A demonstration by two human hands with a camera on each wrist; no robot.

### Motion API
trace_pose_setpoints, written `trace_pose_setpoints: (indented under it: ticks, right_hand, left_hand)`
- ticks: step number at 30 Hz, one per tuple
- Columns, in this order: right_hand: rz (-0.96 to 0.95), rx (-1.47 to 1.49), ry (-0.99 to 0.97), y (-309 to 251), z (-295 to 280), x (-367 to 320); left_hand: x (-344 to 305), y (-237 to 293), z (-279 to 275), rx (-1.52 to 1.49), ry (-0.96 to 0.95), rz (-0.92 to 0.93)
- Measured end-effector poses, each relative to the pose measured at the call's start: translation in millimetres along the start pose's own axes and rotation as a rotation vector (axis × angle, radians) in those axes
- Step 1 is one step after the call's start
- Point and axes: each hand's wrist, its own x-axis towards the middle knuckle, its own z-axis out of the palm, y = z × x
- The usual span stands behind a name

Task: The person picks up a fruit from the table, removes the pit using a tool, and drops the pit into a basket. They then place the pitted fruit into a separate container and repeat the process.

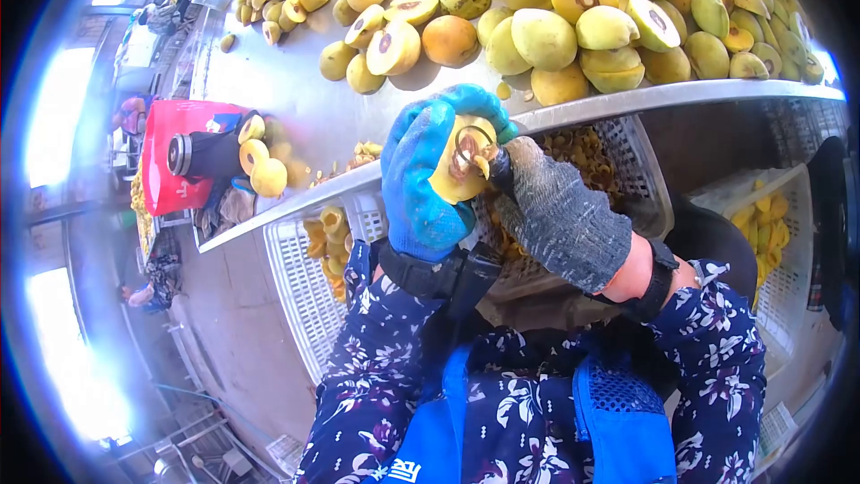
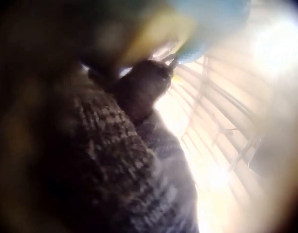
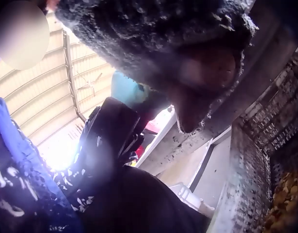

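My left hand (image 1: 419,175), in a blue glove, grips a halved yellow peach (image 1: 451,183) with its cut face and brown centre toward my right hand. My right hand (image 1: 573,220) wears a grey knit glove with bare fingertips and holds the black handle (image 1: 503,172) of a pitting tool. The tool's thin metal loop lies over the peach's centre, beside a small yellow scrap. In the left wrist view the grey glove (image 2: 117,150) and dark handle (image 2: 145,87) show close up, blurred. The right wrist view has the grey glove (image 3: 153,39) hiding the peach.
Halved peaches (image 1: 546,40) are heaped on the steel table (image 1: 313,81), behind its raised edge (image 1: 681,97). Below it stand white crates (image 1: 300,300) of peach pieces and a crate (image 1: 647,175) of scraps. A red bag (image 1: 166,157) and a dark flask (image 1: 204,154) stand at left.
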Motion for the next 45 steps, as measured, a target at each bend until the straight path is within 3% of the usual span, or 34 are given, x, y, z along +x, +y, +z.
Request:
trace_pose_setpoints:
  ticks: [3, 9, 13, 15, 22, 27, 31, 34, 37, 39, 40, 42, 43, 44, 45]
  right_hand:
    - [0.154, 0.031, -0.076, -14, -3, -1]
    - [0.191, 0.022, -0.087, -13, 3, -7]
    - [0.115, 0.136, -0.067, -14, 2, -11]
    - [0.185, -0.017, -0.106, -16, -2, -12]
    - [0.120, -0.011, -0.066, -8, 5, -6]
    - [0.187, 0.101, -0.102, -12, 8, -4]
    - [0.169, 0.174, -0.154, -15, 2, -8]
    - [0.168, 0.172, -0.212, -18, -6, -12]
    - [0.332, 0.241, -0.346, -23, -12, -18]
    - [0.300, 0.508, -0.413, -17, -8, -26]
    - [0.302, 0.508, -0.414, -17, -8, -25]
    - [0.300, 0.434, -0.367, -18, -10, -25]
    - [0.297, 0.428, -0.367, -18, -12, -24]
    - [0.320, 0.531, -0.374, -18, -16, -22]
    - [0.342, 0.635, -0.379, -18, -18, -20]
  left_hand:
    - [-4, 4, 4, -0.009, 0.049, -0.023]
    - [-4, 2, -6, 0.067, -0.038, 0.002]
    - [-5, 4, -10, -0.048, -0.074, -0.078]
    - [-8, 4, -8, 0.002, -0.081, -0.055]
    - [-7, 0, -5, 0.065, 0.001, -0.023]
    - [-4, -6, -9, 0.090, -0.019, 0.103]
    - [-6, 0, -6, 0.108, -0.037, 0.050]
    - [-6, 5, -5, 0.042, -0.078, -0.042]
    - [0, 10, -12, 0.001, -0.242, -0.208]
    - [0, 14, -9, 0.020, -0.256, -0.275]
    - [0, 16, -7, 0.037, -0.275, -0.342]
    - [1, 15, -6, 0.061, -0.312, -0.345]
    - [-2, 13, -1, -0.010, -0.217, -0.310]
    - [-3, 12, 3, -0.081, -0.123, -0.272]
    - [-1, 9, 1, -0.024, -0.178, -0.162]
